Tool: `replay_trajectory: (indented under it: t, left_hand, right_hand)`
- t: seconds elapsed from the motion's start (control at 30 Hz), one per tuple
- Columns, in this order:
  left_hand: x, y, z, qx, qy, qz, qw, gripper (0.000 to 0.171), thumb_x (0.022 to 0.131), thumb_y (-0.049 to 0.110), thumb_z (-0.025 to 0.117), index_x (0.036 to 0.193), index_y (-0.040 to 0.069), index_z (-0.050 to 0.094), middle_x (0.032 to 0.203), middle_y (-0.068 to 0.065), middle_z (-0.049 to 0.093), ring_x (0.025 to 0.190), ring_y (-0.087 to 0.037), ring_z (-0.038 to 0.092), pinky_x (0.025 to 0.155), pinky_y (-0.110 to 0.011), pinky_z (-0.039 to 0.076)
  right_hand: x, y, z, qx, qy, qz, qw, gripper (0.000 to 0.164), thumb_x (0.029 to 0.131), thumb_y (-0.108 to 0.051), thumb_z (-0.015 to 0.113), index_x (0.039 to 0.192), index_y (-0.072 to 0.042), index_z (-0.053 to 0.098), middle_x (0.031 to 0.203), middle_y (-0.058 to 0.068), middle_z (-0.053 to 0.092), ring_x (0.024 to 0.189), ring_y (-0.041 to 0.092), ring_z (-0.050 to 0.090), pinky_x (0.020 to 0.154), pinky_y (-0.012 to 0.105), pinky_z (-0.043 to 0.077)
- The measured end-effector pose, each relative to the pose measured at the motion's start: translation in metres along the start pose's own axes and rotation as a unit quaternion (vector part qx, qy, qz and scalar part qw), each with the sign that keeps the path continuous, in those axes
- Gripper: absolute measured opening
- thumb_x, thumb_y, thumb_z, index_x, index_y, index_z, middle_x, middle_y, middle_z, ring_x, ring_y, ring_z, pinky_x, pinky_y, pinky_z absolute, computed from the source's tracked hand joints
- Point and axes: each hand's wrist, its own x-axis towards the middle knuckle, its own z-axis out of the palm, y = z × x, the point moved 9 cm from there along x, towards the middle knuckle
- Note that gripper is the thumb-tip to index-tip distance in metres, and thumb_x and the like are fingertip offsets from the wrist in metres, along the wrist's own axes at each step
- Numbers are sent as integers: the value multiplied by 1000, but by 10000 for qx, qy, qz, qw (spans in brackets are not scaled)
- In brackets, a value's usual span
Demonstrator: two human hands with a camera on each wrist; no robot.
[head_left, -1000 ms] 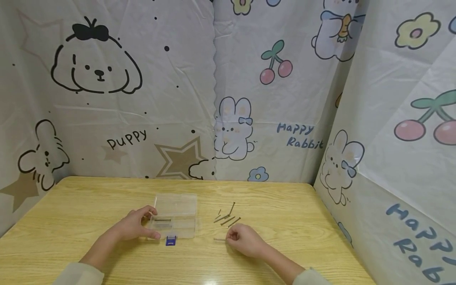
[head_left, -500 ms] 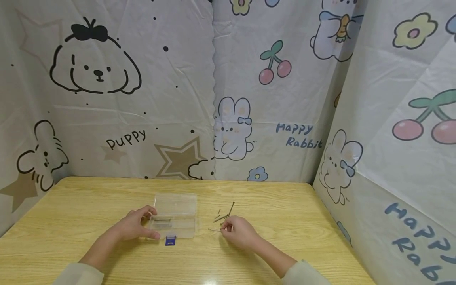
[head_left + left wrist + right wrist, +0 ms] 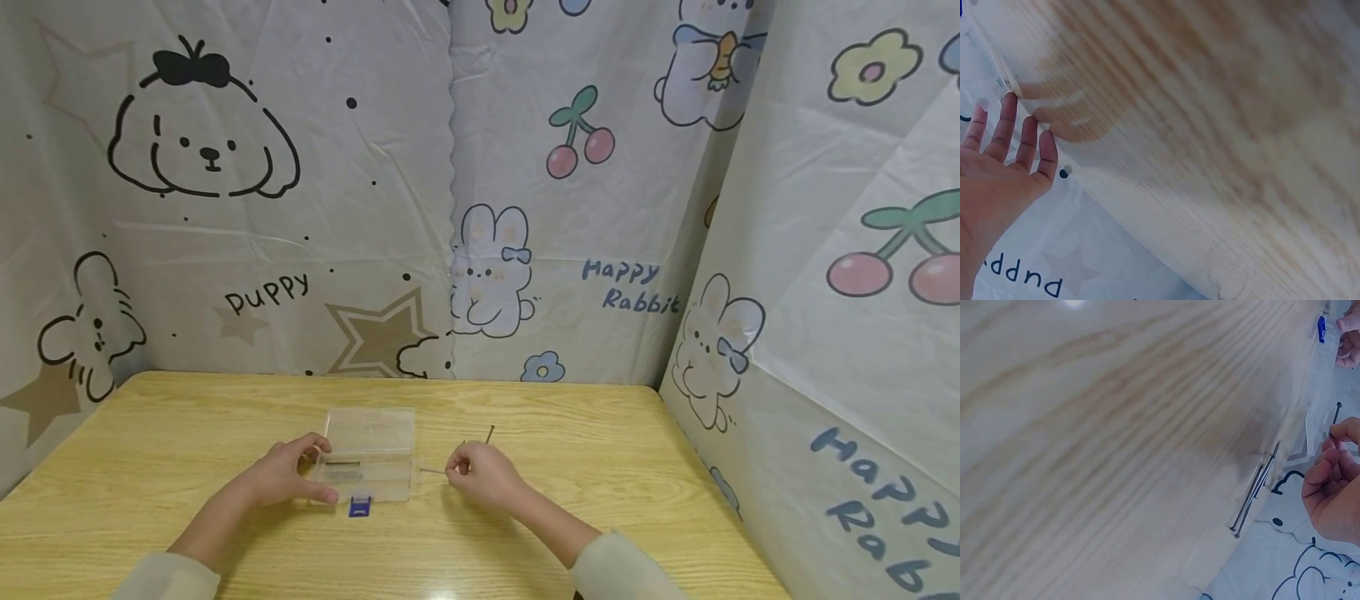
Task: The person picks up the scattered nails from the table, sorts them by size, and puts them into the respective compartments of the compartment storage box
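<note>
1. The nail (image 3: pixel 432 471) is at the right hand (image 3: pixel 483 477), just beside the right side of the clear box (image 3: pixel 390 479); whether it touches the box, I cannot tell.
2. The right hand pinches this nail between thumb and index finger, with nearly no gap, and the other fingers are curled in. In the right-wrist view, the head of the nail is on the free end.
3. The step in hand, as I judge, is the carrying of one nail close to the box. The next move calls for a firm pinch and a little lift, because the right wall of the box stands in the way.
4. The left hand (image 3: pixel 285 475) holds the left side of the box, its thumb and index finger spread wide apart.
5. The lid (image 3: pixel 371 429) seems folded back on the far side, and the blue latch (image 3: pixel 360 507) is at the near edge. Dark thin pieces (image 3: pixel 342 463) lie in the left part.
6. Loose nails (image 3: pixel 1251 503) lie on the table (image 3: pixel 600 467); in the head view the right hand hides most of them.
7. Behind stands a printed cloth (image 3: pixel 390 208).
</note>
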Motion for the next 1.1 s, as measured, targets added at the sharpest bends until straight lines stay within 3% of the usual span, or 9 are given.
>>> replay_trajectory:
  t: [0.27, 0.57, 1.1]
  left_hand:
    - [0, 2, 1, -3, 7, 10, 10000, 68, 64, 40, 83, 115, 11, 51, 114, -15, 54, 106, -33, 44, 86, -53, 40]
    - [0, 0, 1, 16, 7, -74, 10000, 67, 64, 40, 84, 115, 12, 51, 115, -15, 54, 106, -32, 43, 85, -52, 40]
    - [2, -4, 1, -59, -54, -181, 9998, 67, 64, 40, 84, 114, 12, 50, 115, -14, 52, 108, -33, 42, 87, -52, 39]
  right_hand:
    - [14, -15, 3, 64, -47, -36, 10000, 9, 89, -17, 60, 88, -11, 67, 72, -8, 49, 53, 3, 35, 50, 17, 32]
    - [29, -35, 4, -224, 12, -302, 9993, 10, 88, -17, 60, 88, -11, 68, 70, -8, 49, 56, 2, 38, 53, 17, 35]
    - [48, -54, 22, -382, 45, -443, 9983, 9, 85, -15, 61, 84, -11, 69, 63, -10, 48, 53, 0, 39, 51, 15, 36]
